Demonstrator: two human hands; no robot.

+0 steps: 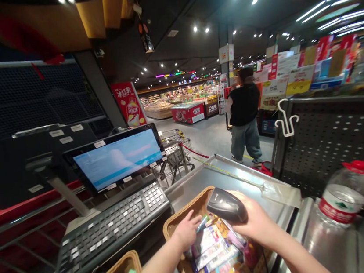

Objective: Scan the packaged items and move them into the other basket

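My right hand [251, 216] is wrapped round a black handheld barcode scanner [226, 205], held over a wicker basket [170, 232]. Inside the basket lie packaged snacks [212, 248] in purple, white and other bright wrappers. My left hand [187, 232] reaches in over the basket's left side, fingers stretched and apart. Its fingertips are at a small teal-green packaged item [202, 223]; whether they touch it I cannot make out. The scanner's head tilts toward the left hand and the goods.
Left of the basket are a black keyboard [114, 231] and a lit monitor [121, 159]. A second wicker basket [131, 260] is at lower left. The metal counter [191, 188] extends ahead. A large water bottle [345, 196] stands at right. Beyond, a person [244, 106] faces away near shopping carts [172, 148].
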